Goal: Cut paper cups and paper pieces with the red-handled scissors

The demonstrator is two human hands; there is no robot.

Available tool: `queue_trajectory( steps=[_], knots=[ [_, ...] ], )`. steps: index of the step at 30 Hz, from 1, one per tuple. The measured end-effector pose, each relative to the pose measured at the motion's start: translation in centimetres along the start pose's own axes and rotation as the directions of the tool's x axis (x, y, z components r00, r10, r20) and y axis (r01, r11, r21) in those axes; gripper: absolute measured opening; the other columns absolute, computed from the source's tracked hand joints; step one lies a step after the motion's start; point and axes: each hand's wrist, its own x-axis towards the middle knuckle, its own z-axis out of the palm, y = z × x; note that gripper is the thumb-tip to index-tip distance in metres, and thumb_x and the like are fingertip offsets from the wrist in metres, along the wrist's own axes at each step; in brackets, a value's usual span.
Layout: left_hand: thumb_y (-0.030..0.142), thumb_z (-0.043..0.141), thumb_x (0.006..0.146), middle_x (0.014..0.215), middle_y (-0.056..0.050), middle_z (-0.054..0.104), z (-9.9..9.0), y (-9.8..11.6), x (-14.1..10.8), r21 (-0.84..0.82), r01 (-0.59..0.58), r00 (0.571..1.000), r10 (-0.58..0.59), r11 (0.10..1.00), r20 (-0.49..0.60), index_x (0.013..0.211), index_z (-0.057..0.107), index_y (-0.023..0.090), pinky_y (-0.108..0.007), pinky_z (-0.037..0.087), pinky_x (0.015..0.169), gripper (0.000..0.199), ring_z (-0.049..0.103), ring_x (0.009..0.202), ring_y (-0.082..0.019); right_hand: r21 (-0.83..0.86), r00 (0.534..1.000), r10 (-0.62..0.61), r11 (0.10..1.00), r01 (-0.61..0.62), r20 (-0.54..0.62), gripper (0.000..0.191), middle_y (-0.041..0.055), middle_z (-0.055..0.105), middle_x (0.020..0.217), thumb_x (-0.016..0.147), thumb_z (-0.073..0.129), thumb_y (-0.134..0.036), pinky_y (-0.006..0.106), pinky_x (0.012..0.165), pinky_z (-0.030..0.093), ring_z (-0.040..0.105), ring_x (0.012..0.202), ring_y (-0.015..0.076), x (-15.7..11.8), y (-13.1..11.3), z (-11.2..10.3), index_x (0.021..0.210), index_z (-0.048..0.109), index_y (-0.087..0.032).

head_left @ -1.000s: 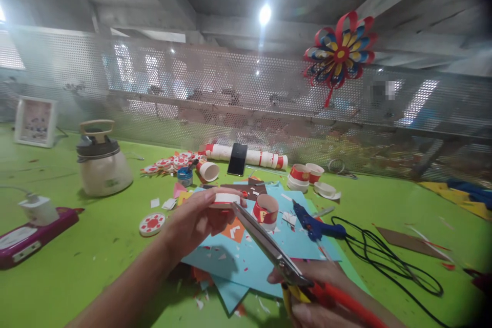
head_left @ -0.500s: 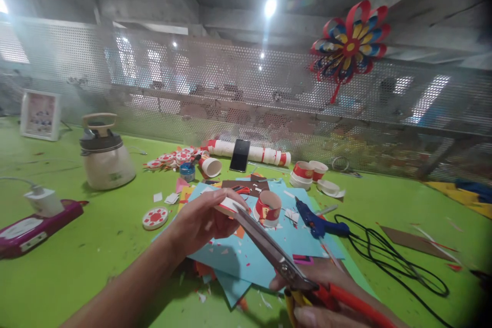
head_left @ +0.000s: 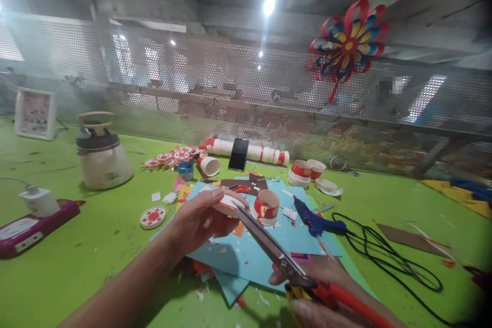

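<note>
Green surface [head_left: 49, 287] under everything, reaching well past both hands. Blue paper sheets [head_left: 230, 266] lie below and between the left hand [head_left: 198, 220] and right hand [head_left: 323, 269], scraps scattered on them. Long white-and-red tube [head_left: 261, 155] sits well beyond the left hand, dark phone [head_left: 238, 154] across it. Kettle [head_left: 105, 169] far to the left of the left hand.

Scissors [head_left: 269, 246]: in the right hand, which is wrapped round the red and yellow handles, blades angled up toward the left hand. Blades look nearly together; exact gap not readable.

Blue glue gun [head_left: 313, 221] just beyond the right hand, untouched. Red cup ring [head_left: 269, 213] on the sheets, beyond the left fingertips, also untouched.

White-and-red piece [head_left: 226, 204]: pinched in the left hand, thumb on top, fingers curled beneath, lifted above the sheets. Scissor tips at its right end; can't tell if they bite or only touch.

Delta: a second ago the piece was about level, red line along its bottom. Now it's tilted, right end down, red line along the upper side. Half a second ago to now, almost nothing moved. My read: left hand re-angled the piece to the blades; tip still on the same end, no offcut visible coming away.

Small patterned disc [head_left: 152, 217] lies just left of the left hand, flat.
</note>
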Motion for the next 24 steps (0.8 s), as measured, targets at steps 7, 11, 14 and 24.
queue_trajectory(
  steps=[7,11,14,24],
  knots=[
    [0.051,0.061,0.074,0.063,-0.006,0.057,0.0,0.2,0.0,0.043,0.027,0.998,-0.024,0.999,-0.063,0.086,0.073,0.010,-0.023,0.023,0.049,0.044,0.042,0.053,-0.011,-0.076,0.999,-0.014,0.997,0.018,0.052,0.024,0.0015,0.064,0.072,0.082,0.064,-0.038,0.026,0.054,0.050,0.059,0.061,0.0160,0.6,-0.3,-0.4,0.100,0.074,-0.028],
    [0.050,0.063,0.073,0.062,-0.005,0.057,0.1,0.3,0.0,0.036,0.041,0.995,-0.037,0.999,-0.095,0.085,0.073,0.009,-0.022,0.025,0.049,0.044,0.043,0.053,-0.011,-0.108,0.998,-0.011,0.994,0.017,0.059,0.028,-0.0008,0.062,0.068,0.083,0.062,-0.035,0.020,0.048,0.045,0.054,0.052,0.0107,0.3,-1.0,-0.5,0.106,0.072,-0.024],
    [0.048,0.062,0.074,0.061,-0.005,0.056,0.3,0.3,0.0,0.069,-0.014,0.994,0.021,0.997,-0.109,0.085,0.074,0.009,-0.022,0.026,0.049,0.042,0.042,0.052,-0.011,-0.167,0.999,-0.034,0.985,0.039,0.034,0.030,0.0010,0.067,0.073,0.084,0.058,-0.032,0.023,0.056,0.049,0.059,0.061,0.0140,0.5,-1.3,-0.5,0.109,0.071,-0.024],
    [0.039,0.064,0.078,0.072,-0.012,0.068,-1.1,-0.1,1.0,-0.034,-0.143,0.963,0.131,0.989,-0.238,0.083,0.072,0.006,-0.024,0.039,0.051,0.035,0.056,0.059,-0.014,-0.307,0.971,-0.214,0.922,0.237,0.107,0.019,-0.0020,0.068,0.062,0.083,0.055,-0.029,0.019,0.052,0.047,0.060,0.056,0.0134,2.0,0.7,0.6,0.080,0.073,-0.024]
  ],
)
